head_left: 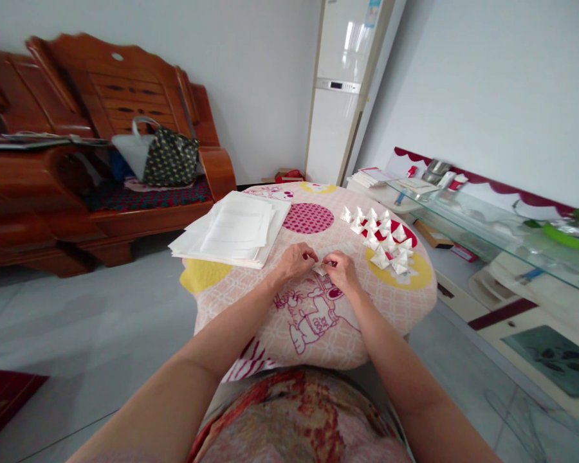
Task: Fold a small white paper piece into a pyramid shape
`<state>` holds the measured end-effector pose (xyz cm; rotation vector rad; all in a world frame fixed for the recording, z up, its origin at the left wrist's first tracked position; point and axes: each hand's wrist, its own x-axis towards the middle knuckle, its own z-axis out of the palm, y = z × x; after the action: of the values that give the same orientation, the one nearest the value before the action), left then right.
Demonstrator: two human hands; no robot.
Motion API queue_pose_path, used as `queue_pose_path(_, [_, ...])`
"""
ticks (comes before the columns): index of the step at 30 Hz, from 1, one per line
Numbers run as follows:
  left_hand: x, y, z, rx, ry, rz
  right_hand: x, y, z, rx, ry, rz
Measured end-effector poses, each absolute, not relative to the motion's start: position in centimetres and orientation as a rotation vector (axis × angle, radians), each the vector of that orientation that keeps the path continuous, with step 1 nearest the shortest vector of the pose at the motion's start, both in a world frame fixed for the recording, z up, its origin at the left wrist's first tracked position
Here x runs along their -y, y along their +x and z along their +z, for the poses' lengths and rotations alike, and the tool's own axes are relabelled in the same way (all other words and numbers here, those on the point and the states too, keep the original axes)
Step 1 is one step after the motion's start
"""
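My left hand (295, 261) and my right hand (341, 270) meet over the middle of a round table (313, 334) covered in a pink patterned cloth. Both pinch a small folded piece of white paper (321, 267) between their fingertips, pressed against the cloth. To the right of my hands lies a cluster of several finished folded white paper shapes (384, 238). At the table's far left sits a stack of flat white paper sheets (234, 229).
A carved wooden sofa (101, 161) with a dark dotted bag (166, 155) stands at left. A tall white air conditioner (343, 90) stands at the back. A glass shelf unit (487, 225) with assorted items runs along the right wall. Grey tile floor surrounds the table.
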<state>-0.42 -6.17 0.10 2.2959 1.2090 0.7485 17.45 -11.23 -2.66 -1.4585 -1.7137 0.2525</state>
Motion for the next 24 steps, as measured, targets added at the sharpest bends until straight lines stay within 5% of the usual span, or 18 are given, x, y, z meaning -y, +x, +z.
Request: queue_pose_path(24, [6.07,-0.74,0.22,-0.992,2.553,0.609,11.34,17.61,-2.64,1.698,-1.46,0.265])
